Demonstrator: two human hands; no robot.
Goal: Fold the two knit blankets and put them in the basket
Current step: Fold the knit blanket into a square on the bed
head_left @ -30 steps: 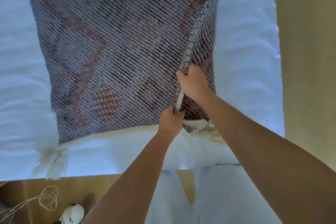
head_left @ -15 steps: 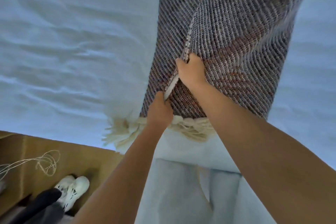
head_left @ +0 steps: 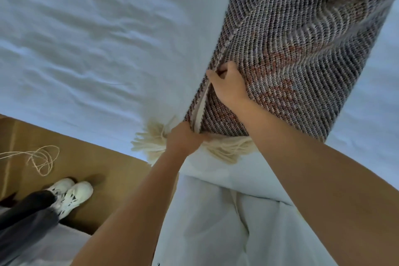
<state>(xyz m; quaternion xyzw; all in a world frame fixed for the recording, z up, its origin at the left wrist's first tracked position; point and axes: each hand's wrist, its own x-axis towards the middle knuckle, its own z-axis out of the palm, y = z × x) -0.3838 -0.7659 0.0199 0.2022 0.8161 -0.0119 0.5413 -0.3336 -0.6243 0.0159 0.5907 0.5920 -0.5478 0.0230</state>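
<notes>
On the white-sheeted bed point(head_left: 86, 49) the knit blanket point(head_left: 302, 49) is laid as a long doubled strip, with its cream fringe point(head_left: 151, 142) at the near end. The left hand point(head_left: 185, 139) is closed on the near corner, just beside the fringe. The right hand point(head_left: 230, 87) is closed on the same open edge a little further up, with fingers curled over the pale border. The two layers are probably gripped together in this way so that the edges are kept aligned for the next fold. The folding seems only partly done. The basket is not in view. A loose string point(head_left: 41, 157) and white shoes point(head_left: 71, 193) are seen on the brown floor point(head_left: 103, 164).
</notes>
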